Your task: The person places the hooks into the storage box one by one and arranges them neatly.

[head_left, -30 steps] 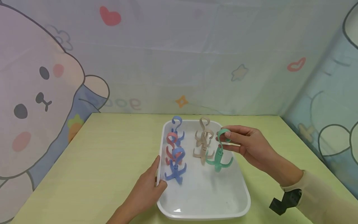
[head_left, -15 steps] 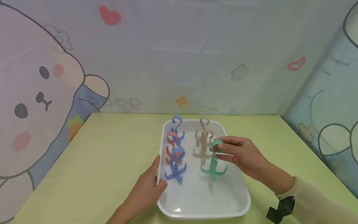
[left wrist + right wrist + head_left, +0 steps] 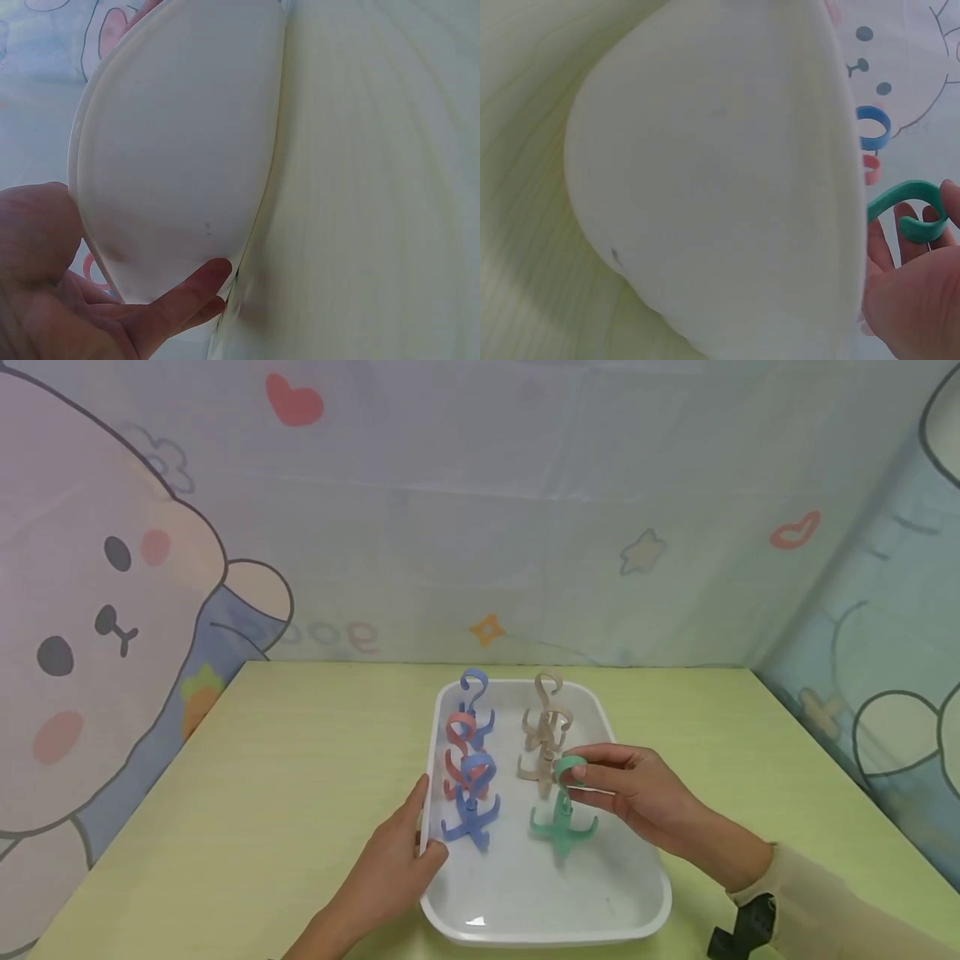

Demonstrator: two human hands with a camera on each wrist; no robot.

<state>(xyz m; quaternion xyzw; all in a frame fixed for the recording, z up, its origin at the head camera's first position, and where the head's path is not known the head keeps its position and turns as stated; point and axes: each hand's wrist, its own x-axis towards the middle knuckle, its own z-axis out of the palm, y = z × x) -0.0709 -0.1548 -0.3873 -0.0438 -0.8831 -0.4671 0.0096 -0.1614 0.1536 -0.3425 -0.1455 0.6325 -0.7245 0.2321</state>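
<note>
A white tray [image 3: 645, 906] lies on the light green table [image 3: 262, 793]. In it stand two blue hooks [image 3: 471, 814], a pink hook [image 3: 457, 735] and two beige hooks [image 3: 546, 714]. My right hand [image 3: 637, 793] pinches the top loop of a green hook [image 3: 561, 827], whose prongs sit on or just above the tray floor, in front of the beige ones. My left hand [image 3: 390, 868] grips the tray's left rim, thumb over the edge. In the left wrist view the tray's outer wall [image 3: 180, 150] fills the frame. In the right wrist view the green hook's loop [image 3: 907, 206] sits between my fingers.
Cartoon-printed fabric walls close the table at the back and right. Bare table shows left of the tray and to its right. The tray's near half [image 3: 540, 893] holds no hooks.
My right hand has carried the green hook down and toward me, from beside the beige hooks to the tray floor in front of them. The left hand stays on the rim.
</note>
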